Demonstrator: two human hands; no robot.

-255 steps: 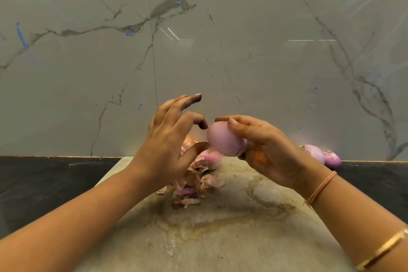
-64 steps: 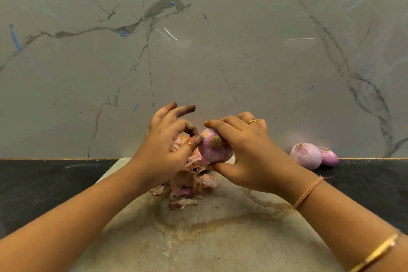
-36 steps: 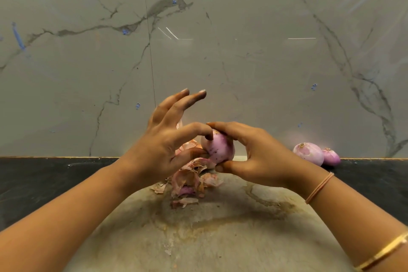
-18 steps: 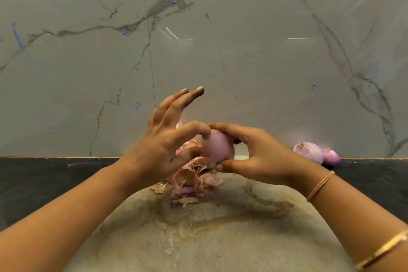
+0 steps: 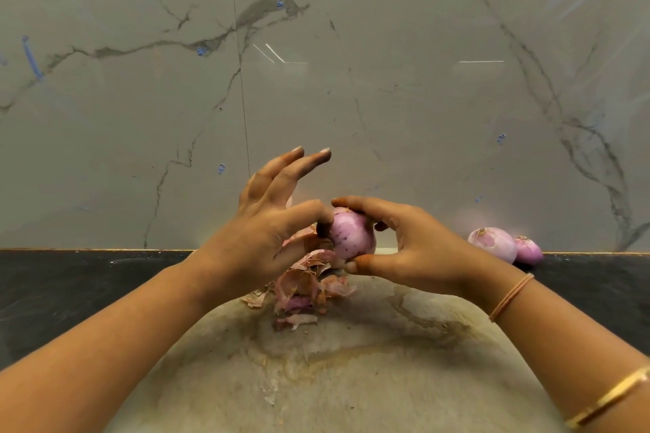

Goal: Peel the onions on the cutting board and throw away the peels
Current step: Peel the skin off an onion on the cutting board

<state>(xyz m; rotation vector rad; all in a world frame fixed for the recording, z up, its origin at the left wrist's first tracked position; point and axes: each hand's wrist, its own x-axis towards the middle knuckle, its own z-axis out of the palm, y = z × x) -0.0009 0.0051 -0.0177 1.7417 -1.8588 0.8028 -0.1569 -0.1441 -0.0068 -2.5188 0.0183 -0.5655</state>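
- A grey veined marble wall (image 5: pixel 387 98) rises behind the dark surface (image 5: pixel 70 285).
- A stained cutting board (image 5: pixel 351 380) lies at the surface's near edge, with peels (image 5: pixel 302 288) heaped near the board's far edge.
- Above the peels, the fingers of the right hand (image 5: pixel 418 246) grasp an onion (image 5: pixel 351 235).
- The left hand (image 5: pixel 267 239) pinches the onion's side.

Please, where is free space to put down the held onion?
Free: the near cutting board, between the forearms and before the peel pile; also the dark counter left of the board. Crowded: the board's far end, with peels, and the right counter with two onions.
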